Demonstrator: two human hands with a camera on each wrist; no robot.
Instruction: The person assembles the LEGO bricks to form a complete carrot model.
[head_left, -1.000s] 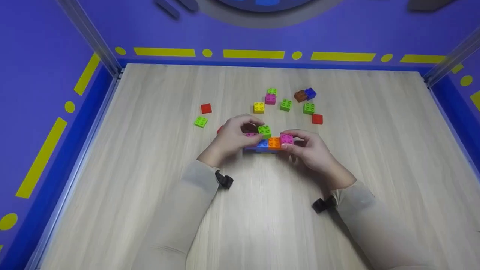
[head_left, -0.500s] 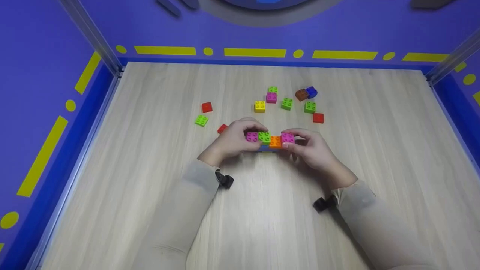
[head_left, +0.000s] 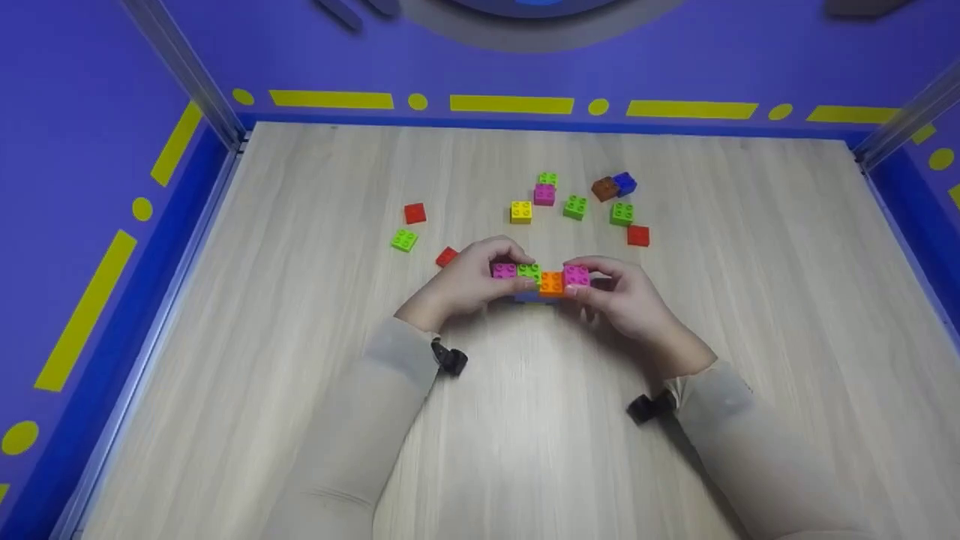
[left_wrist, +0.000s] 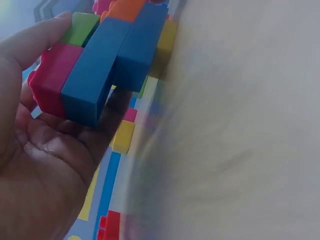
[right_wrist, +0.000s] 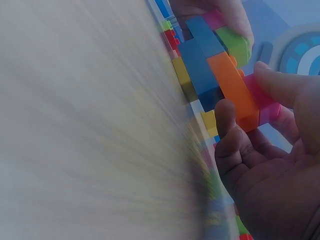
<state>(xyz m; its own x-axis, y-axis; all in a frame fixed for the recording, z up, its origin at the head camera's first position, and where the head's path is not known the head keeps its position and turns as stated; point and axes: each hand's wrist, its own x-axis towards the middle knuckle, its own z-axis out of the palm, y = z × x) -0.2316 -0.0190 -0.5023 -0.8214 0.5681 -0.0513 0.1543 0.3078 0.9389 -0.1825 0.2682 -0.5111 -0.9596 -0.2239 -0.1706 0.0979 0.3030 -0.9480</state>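
Between both hands stands a stepped build of toy building bricks. A yellow brick [left_wrist: 165, 49] is lowest, with a blue brick [left_wrist: 137, 55] over it. Above that sit a longer blue brick [left_wrist: 95, 72] and an orange brick [right_wrist: 235, 90]. On top, a pink brick [head_left: 505, 271] and a light green brick [head_left: 528, 270] lie side by side at the left. Another pink brick [head_left: 577, 275] tops the right end. My left hand [head_left: 474, 279] pinches the green brick, thumb in front. My right hand [head_left: 631, 304] grips the right pink brick, its fingers also touching the orange one.
Loose bricks lie farther back on the wooden table [head_left: 337, 180]: yellow [head_left: 520, 212], brown [head_left: 604, 189], dark blue [head_left: 624, 184] and several green ones. Red bricks [head_left: 415, 213] are at left and right. A blue panel wall [head_left: 510, 75] borders the back.
The green brick has come down from above the build onto the blue brick beside the left pink brick. My left thumb has shifted over its front. The right hand keeps its hold.
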